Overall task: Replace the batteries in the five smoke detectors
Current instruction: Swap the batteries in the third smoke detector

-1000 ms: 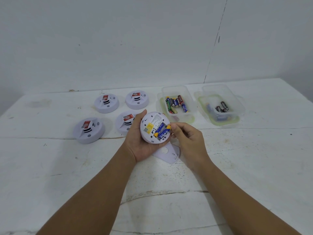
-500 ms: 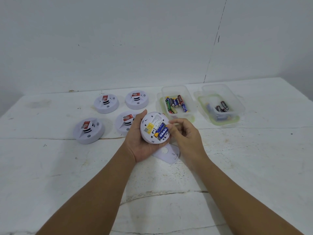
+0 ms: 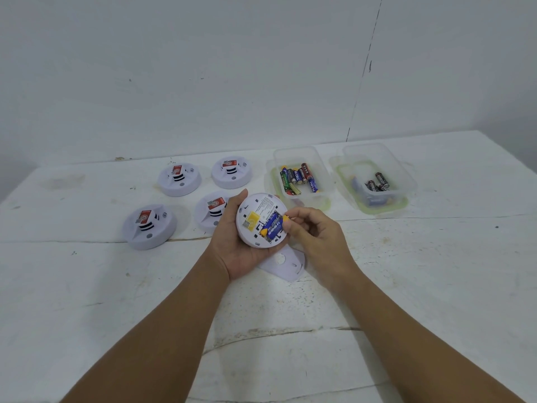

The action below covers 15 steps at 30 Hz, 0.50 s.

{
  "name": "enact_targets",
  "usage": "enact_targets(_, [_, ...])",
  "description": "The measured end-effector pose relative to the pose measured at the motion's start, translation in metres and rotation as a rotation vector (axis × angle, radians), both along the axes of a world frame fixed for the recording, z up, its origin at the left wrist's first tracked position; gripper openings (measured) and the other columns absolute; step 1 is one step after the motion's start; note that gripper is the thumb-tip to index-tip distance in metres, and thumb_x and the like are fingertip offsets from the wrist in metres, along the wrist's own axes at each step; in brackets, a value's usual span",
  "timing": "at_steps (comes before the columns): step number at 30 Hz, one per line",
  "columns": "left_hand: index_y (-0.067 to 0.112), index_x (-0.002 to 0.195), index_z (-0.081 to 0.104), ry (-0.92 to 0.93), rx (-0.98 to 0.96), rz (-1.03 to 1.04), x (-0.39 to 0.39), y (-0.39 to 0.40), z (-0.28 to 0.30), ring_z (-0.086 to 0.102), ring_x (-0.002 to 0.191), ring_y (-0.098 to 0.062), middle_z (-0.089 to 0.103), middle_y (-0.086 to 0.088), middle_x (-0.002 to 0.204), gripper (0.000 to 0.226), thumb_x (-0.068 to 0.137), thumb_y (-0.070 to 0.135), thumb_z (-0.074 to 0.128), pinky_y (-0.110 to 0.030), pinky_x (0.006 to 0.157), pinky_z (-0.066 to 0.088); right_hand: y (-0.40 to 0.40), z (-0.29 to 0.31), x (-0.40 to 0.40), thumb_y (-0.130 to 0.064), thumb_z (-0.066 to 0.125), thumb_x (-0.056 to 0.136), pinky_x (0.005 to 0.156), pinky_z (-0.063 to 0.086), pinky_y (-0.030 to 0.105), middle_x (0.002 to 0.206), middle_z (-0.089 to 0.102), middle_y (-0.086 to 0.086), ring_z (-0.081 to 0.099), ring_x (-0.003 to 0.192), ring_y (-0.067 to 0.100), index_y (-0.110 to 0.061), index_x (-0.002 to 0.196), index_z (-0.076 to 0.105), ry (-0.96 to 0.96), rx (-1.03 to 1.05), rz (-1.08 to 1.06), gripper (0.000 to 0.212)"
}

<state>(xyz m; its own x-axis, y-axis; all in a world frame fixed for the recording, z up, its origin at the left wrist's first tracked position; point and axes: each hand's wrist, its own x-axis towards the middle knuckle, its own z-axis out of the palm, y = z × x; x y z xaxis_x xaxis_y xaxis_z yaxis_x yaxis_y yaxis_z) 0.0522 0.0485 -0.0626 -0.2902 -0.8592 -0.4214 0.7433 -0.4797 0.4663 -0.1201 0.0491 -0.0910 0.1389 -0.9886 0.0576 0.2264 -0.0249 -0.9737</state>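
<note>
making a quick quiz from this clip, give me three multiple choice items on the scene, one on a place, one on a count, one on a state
1. Where does the detached round backplate lie?
A. on the table under the hands
B. inside a plastic tub
C. on top of a detector

2. How many smoke detectors sit on the table, not counting the held one?
A. two
B. four
C. six

3. What is the state of the held smoke detector?
A. closed, face up
B. back side up with blue batteries showing
C. lying in a tub

Answers:
1 A, the backplate rests on the white table just below the left hand and right hand.
2 B, four detectors stand left of the hands.
3 B, the blue batteries lie exposed in its open back, the right hand's fingertips at one battery's end.
</note>
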Motion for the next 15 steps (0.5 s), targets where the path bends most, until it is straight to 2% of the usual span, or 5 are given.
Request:
enact_targets(3, [0.006,0.139,0.062,-0.008,0.007,-0.002,0.0006,-0.0009,-0.0013,0.052,0.137,-0.040,0.059,-0.028,0.141,0.067,0.096,0.056,0.057,-0.053,0.115,0.040,0.0018,0.0004,0.0009,-0.019,0.086,0.084,0.087,0.055,0.048,0.091,0.064,0.015,0.058,0.087,0.024,-0.014,0.099,0.077,-0.015,0.001,-0.018,0.018])
enact_targets(5, [0.005,0.139,0.063,-0.003,0.002,-0.015,0.0008,-0.0008,-0.0010,0.053,0.137,-0.042,0.057,-0.030,0.143,0.068,0.096,0.057,0.056,-0.053,0.115,0.040,0.0024,0.0001,0.0023,-0.021,0.088,0.083,0.089,0.057,0.050,0.094,0.065,0.022,0.059,0.087,0.023,-0.017,0.101,0.079,0.013,-0.022,-0.044,0.021])
enact_targets(7, [0.002,0.128,0.071,-0.013,-0.011,-0.034,0.0005,0.0001,0.0000,0.059,0.128,-0.046,0.058,-0.032,0.140,0.066,0.097,0.058,0.053,-0.053,0.109,0.046,0.0017,-0.0017,0.0025,-0.025,0.091,0.079,0.091,0.060,0.056,0.102,0.064,0.028,0.060,0.088,0.023,-0.023,0.105,0.080,0.064,-0.063,-0.055,0.028])
enact_targets(10, [0.001,0.120,0.075,-0.024,-0.027,-0.045,-0.0002,0.0010,0.0017,0.064,0.122,-0.047,0.059,-0.033,0.138,0.066,0.097,0.058,0.052,-0.052,0.105,0.052,-0.0001,-0.0060,0.0020,-0.024,0.088,0.077,0.089,0.058,0.063,0.103,0.065,0.026,0.060,0.087,0.021,-0.028,0.108,0.079,0.125,-0.106,-0.060,0.032])
enact_targets(15, [0.001,0.131,0.067,-0.010,-0.012,-0.032,-0.0008,0.0006,0.0028,0.057,0.129,-0.050,0.055,-0.035,0.142,0.068,0.097,0.058,0.054,-0.054,0.107,0.045,-0.0004,-0.0064,0.0020,-0.023,0.089,0.075,0.089,0.056,0.067,0.096,0.065,0.018,0.059,0.087,0.022,-0.026,0.105,0.079,0.091,-0.068,-0.062,0.031])
